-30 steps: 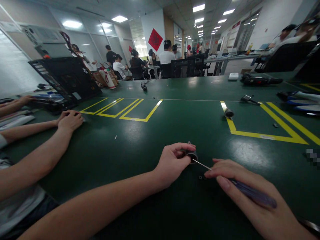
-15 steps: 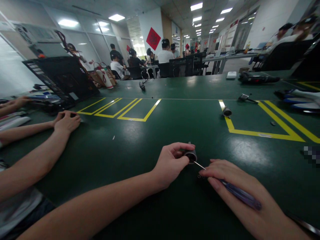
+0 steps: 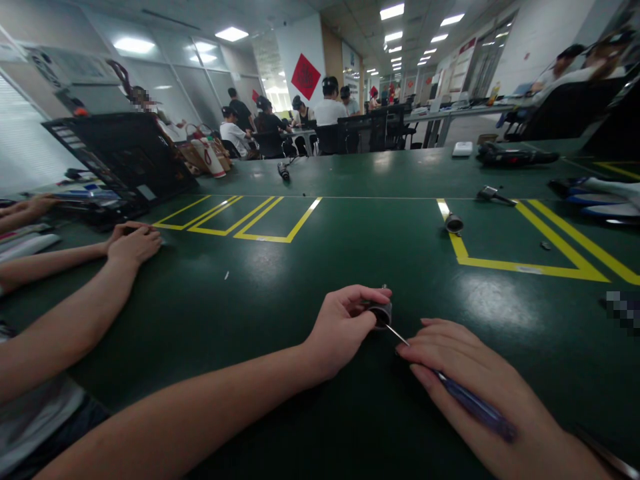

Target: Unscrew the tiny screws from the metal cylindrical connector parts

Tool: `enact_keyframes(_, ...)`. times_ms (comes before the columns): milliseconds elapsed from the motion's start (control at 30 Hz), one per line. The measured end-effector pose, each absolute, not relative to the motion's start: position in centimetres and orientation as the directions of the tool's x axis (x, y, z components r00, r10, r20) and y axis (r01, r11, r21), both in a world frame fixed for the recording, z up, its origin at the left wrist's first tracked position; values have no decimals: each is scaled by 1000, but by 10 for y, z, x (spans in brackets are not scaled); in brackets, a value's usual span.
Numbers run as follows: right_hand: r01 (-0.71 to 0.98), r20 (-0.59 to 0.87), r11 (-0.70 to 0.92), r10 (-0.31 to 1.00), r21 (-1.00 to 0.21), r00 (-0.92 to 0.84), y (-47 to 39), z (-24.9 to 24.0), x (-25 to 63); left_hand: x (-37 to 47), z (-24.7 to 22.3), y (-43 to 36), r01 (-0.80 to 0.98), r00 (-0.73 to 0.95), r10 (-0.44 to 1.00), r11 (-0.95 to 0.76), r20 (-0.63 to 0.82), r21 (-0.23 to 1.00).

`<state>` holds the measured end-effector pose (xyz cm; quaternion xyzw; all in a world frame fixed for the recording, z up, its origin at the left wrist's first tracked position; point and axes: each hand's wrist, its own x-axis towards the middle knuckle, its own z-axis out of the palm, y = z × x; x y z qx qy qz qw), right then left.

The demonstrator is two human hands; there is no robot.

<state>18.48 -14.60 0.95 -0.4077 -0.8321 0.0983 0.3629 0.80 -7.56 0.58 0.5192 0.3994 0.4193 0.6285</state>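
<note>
Between the fingers and thumb of my left hand (image 3: 343, 327) is a cup-shaped metal piston (image 3: 384, 311), its hollow end turned toward my right hand. A small pin-like bit shows at its top edge. My right hand (image 3: 470, 380) grips a thin screwdriver (image 3: 470, 400) with a see-through purple-blue handle. The screwdriver's slim shaft runs from my fingertips to the piston's opening; its tip is hidden inside or at the rim. Small dark parts under my right fingers are mostly covered.
Another metal cup (image 3: 454, 223) lies on the yellow tape (image 3: 525, 269). A rod-like part (image 3: 493, 195) and a small piece (image 3: 545, 245) are near it. Farther off is a black tool (image 3: 517, 155). At left, a co-worker's hands (image 3: 133, 243) rest on the green table (image 3: 215, 320).
My right hand and the screwdriver have shifted slightly left and down, the handle swinging lower. The piston has tilted a little in my left hand, and the small dark parts are now more covered.
</note>
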Motion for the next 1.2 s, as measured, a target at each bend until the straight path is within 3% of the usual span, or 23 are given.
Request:
enact_keyframes(267, 591, 586, 737, 650, -329, -484, -143, 15, 182, 10, 7, -75, -111, 314, 945, 126, -86, 986)
enact_keyframes(1200, 631, 636, 727, 628, -272, -449, -146, 14, 176, 11, 3, -75, -100, 347, 936, 90, -50, 991)
